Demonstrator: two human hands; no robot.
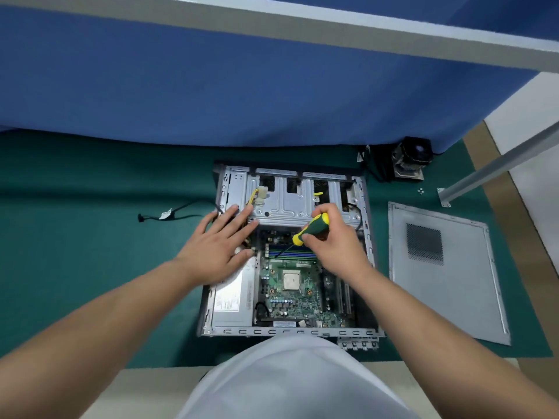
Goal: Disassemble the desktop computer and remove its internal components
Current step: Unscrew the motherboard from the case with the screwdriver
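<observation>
Both hands are working inside the open computer case [290,252] lying toward the green mat's [90,237] right edge. The left hand [217,246], fingers spread flat, is bracing the case's left wall; the right hand [332,240] is clenching a screwdriver [311,229], its tip seemingly reaching a motherboard [299,285] screw.

The screwdriver [311,229] tip and the screw it meets are too small to tell.
</observation>
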